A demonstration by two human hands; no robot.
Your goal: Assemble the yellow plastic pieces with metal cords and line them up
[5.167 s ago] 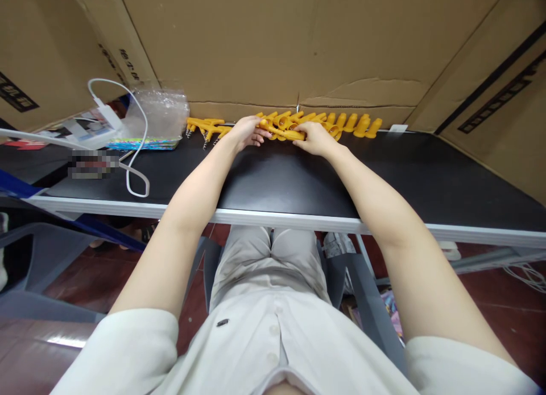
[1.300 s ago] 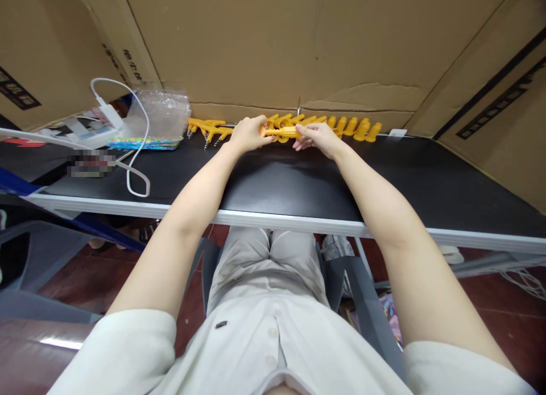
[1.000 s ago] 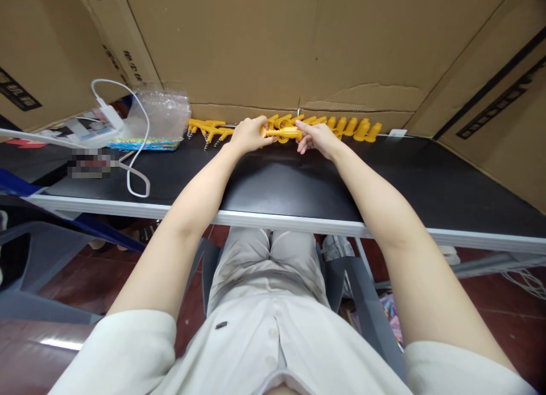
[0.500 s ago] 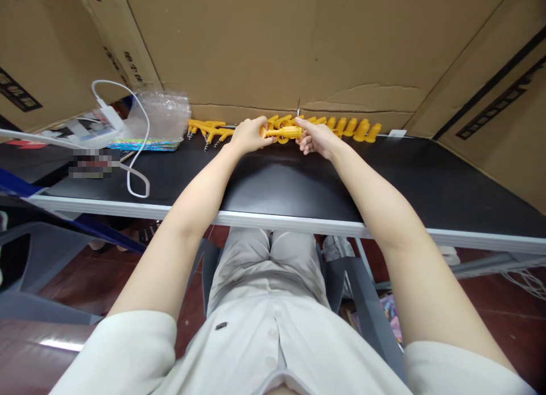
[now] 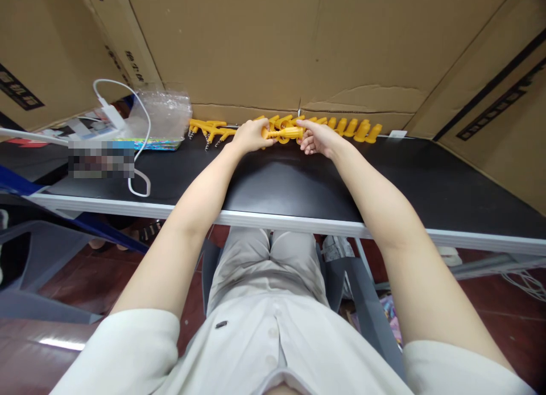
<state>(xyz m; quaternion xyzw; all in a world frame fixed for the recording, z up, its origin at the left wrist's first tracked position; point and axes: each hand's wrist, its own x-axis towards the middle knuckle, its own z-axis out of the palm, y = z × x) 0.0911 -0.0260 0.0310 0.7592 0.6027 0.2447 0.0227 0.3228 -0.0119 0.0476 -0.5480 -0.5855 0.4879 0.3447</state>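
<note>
Lying crosswise between the two hands, a yellow plastic piece [image 5: 285, 134] is held just above the far edge of the black table [image 5: 298, 184], close to the cardboard wall [image 5: 264, 48]. Its long axis runs left to right, roughly level and parallel to the table's far edge. The left end is pinched in the fingers of the left hand [image 5: 251, 136], which are curled closed around it; the ribbed right end is gripped by the thumb and fingertips of the right hand [image 5: 318, 139], also closed on it. Neither hand is nearer than the other: the piece is bridged between them, with its middle left bare. Whether the piece is one part or two being joined cannot be told. Behind it, a row of like yellow pieces [image 5: 354, 127] is lined along the wall to the right, and a smaller cluster with metal tips [image 5: 207, 130] is laid to the left, near a clear plastic bag [image 5: 164, 113] and a white cable [image 5: 139, 179].
</note>
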